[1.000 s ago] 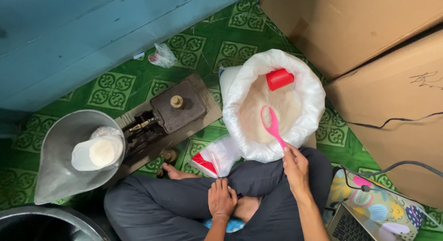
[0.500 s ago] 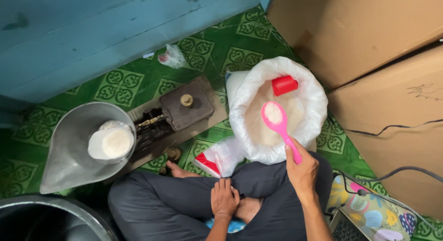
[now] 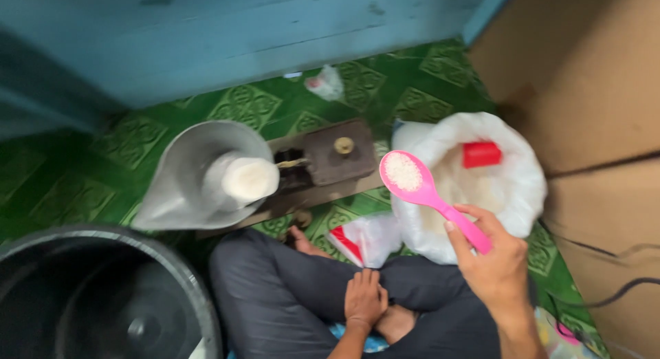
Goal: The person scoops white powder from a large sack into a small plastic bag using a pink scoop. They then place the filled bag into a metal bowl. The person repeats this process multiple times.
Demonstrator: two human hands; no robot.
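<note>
My right hand (image 3: 493, 264) grips the handle of a pink plastic spoon (image 3: 419, 186) whose bowl carries a small heap of white rice. The spoon hangs in the air just left of an open white sack of rice (image 3: 512, 194), which has a red cup (image 3: 481, 154) lying inside. My left hand (image 3: 364, 298) rests flat on my crossed legs and holds nothing. Further left, a grey metal scale pan (image 3: 182, 172) holds a clear bag of rice (image 3: 244, 179), beside a dark weighing scale (image 3: 337, 153).
A large dark round bin (image 3: 103, 297) fills the bottom left corner. Cardboard boxes (image 3: 591, 91) stand on the right, a blue wooden wall (image 3: 206, 36) behind. A small plastic bag with red print (image 3: 364, 236) lies by my knee on the green patterned mat (image 3: 82, 173).
My right hand has lifted the pink spoon out of the sack and carried it left with rice in its bowl. The camera has swung right and down, showing more of the dark bin.
</note>
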